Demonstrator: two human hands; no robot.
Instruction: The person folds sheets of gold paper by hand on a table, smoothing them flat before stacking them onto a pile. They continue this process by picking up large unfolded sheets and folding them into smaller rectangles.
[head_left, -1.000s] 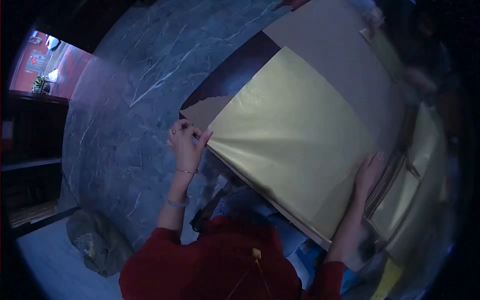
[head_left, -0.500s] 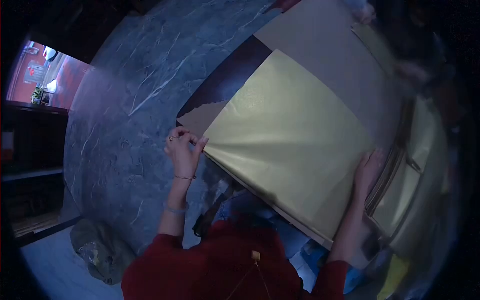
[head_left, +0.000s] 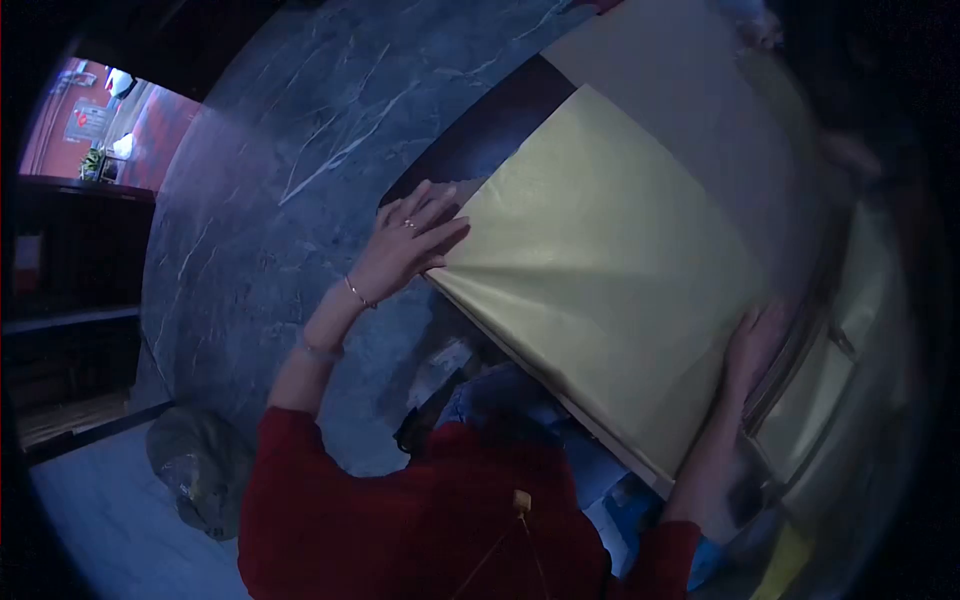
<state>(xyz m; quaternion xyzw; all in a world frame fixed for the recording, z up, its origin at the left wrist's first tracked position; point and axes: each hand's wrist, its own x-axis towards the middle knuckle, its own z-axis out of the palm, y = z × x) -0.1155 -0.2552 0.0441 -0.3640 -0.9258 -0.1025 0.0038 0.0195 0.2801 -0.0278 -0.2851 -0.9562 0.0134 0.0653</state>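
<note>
A smooth pale yellow sheet (head_left: pixel 600 220) lies over a flat, board-like layer along my front edge, with creases fanning from its left corner. My left hand (head_left: pixel 415 235) rests at that corner with its fingers stretched out and spread; its palm side is hidden. Along the sheet's right side lies my right hand (head_left: pixel 757 340), fingers extended and flat, slightly blurred. Under the yellow sheet are a larger grey-brown sheet (head_left: pixel 660 80) and a dark purple piece (head_left: pixel 490 130).
A marbled blue-grey table (head_left: pixel 270 260) spreads to the left. More folded yellow material (head_left: pixel 820 370) is at the right, near a stack of edges. Another person's hand (head_left: pixel 850 155) is blurred at upper right. A dark bag-like bundle (head_left: pixel 200 470) sits lower left.
My left hand has gone from pinching the sheet's corner to spreading its fingers over it, reaching farther forward. My right hand stays on the sheet's right side. The view has shifted slightly.
</note>
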